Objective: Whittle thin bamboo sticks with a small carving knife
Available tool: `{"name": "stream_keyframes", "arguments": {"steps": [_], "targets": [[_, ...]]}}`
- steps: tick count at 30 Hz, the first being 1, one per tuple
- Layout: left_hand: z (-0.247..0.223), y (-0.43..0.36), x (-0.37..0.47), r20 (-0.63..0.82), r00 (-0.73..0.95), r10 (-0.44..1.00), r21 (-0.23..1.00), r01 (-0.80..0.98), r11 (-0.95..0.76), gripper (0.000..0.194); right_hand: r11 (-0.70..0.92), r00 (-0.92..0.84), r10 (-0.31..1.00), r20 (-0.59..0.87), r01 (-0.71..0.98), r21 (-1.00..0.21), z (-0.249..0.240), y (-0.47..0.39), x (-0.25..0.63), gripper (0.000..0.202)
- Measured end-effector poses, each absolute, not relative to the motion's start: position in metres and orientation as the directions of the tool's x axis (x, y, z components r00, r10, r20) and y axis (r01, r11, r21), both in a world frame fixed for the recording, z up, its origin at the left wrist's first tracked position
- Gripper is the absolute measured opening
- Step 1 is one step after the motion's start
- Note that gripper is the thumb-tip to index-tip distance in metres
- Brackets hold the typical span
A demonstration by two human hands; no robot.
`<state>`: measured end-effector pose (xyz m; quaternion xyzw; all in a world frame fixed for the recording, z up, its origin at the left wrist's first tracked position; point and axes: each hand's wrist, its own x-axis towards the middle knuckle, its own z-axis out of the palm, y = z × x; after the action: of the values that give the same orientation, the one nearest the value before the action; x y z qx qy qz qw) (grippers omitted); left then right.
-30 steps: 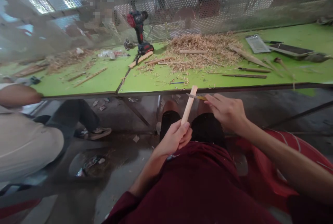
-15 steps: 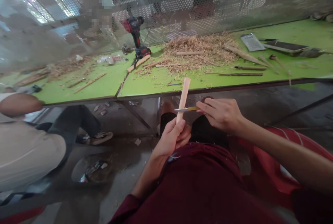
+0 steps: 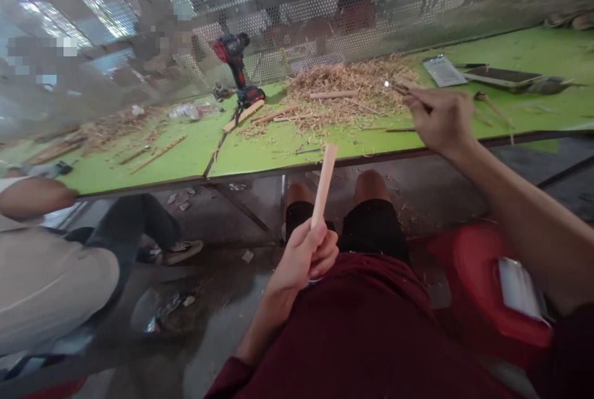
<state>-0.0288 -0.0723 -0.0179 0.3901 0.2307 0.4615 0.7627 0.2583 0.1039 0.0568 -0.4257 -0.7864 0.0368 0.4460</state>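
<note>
My left hand [image 3: 312,250] is closed round the lower end of a flat, pale wooden strip [image 3: 325,185], which points up and away from my lap, just short of the bench edge. My right hand [image 3: 440,119] reaches over the green bench beside the pile of wood shavings [image 3: 343,80]. Its fingers are closed on the knife, whose handle is mostly hidden; a bright glint [image 3: 387,83] shows past the fingertips at the blade end. The hand covers most of the tapered wooden piece lying there.
On the green bench [image 3: 180,158] stand a red and black cordless drill [image 3: 234,68], a plastic bottle [image 3: 195,109], a silver packet [image 3: 444,71] and a dark tray [image 3: 503,76]. A perforated screen rises behind. A person [image 3: 51,269] sits at left; a red stool [image 3: 482,287] is at right.
My right hand has moved the knife off the wooden strip, forward and right to over the bench by the shavings. My left hand still holds the strip in nearly the same place.
</note>
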Motion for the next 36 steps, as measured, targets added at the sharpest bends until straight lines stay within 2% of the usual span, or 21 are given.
{"name": "stream_keyframes", "arguments": {"steps": [2,5,6,9,13,17,21,23,25,28,30,32,34,36], "targets": [[-0.018,-0.068,-0.029,0.011,0.458,0.889,0.793,-0.546,0.272,0.045,0.683,-0.265,0.696,0.667,0.531,-0.502,0.057,0.093,0.255,0.032],[-0.017,-0.061,-0.029,0.010,0.489,0.872,0.775,-0.555,0.302,0.048,0.656,-0.245,0.708,0.663,0.577,-0.486,0.040,0.052,0.225,0.030],[-0.017,-0.060,-0.028,0.002,0.487,0.873,0.775,-0.553,0.307,0.049,0.672,-0.308,0.707,0.636,0.573,-0.469,0.032,0.036,0.213,0.028],[-0.018,-0.060,-0.024,-0.030,0.436,0.900,0.813,-0.514,0.276,0.052,0.739,-0.494,0.649,0.579,0.592,-0.322,0.011,0.001,0.186,0.033],[-0.023,-0.059,-0.017,-0.011,0.272,0.962,0.922,-0.370,0.115,0.051,0.740,-0.600,0.575,0.556,0.671,-0.042,0.006,-0.002,0.181,0.038],[-0.023,-0.055,-0.017,0.016,0.259,0.966,0.949,-0.309,0.067,0.052,0.761,-0.658,0.525,0.540,0.647,0.048,0.014,0.014,0.188,0.035],[-0.017,-0.055,-0.024,0.035,0.285,0.958,0.957,-0.285,0.050,0.049,0.799,-0.698,0.385,0.604,0.580,0.160,0.019,0.017,0.187,0.029],[-0.014,-0.059,-0.027,0.034,0.304,0.952,0.959,-0.278,0.055,0.046,0.791,-0.688,0.364,0.628,0.584,0.182,0.020,0.021,0.189,0.026],[-0.013,-0.066,-0.029,0.026,0.334,0.942,0.959,-0.275,0.071,0.045,0.733,-0.622,0.433,0.652,0.664,0.147,0.022,0.036,0.197,0.026],[-0.015,-0.078,-0.029,0.026,0.424,0.905,0.962,-0.256,0.092,0.041,0.563,-0.411,0.568,0.713,0.826,0.027,0.031,0.078,0.223,0.032],[-0.019,-0.081,-0.027,0.022,0.449,0.893,0.963,-0.250,0.102,0.040,0.507,-0.261,0.596,0.759,0.856,-0.104,0.039,0.105,0.240,0.036],[-0.024,-0.079,-0.024,-0.009,0.397,0.918,0.961,-0.249,0.117,0.043,0.523,-0.163,0.610,0.776,0.818,-0.239,0.045,0.115,0.247,0.038],[-0.028,-0.073,-0.022,-0.048,0.298,0.953,0.970,-0.214,0.116,0.045,0.591,-0.179,0.626,0.759,0.744,-0.312,0.044,0.103,0.240,0.036],[-0.031,-0.067,-0.020,-0.073,0.211,0.975,0.982,-0.153,0.106,0.047,0.676,-0.311,0.618,0.722,0.679,-0.286,0.035,0.074,0.223,0.034]]}}
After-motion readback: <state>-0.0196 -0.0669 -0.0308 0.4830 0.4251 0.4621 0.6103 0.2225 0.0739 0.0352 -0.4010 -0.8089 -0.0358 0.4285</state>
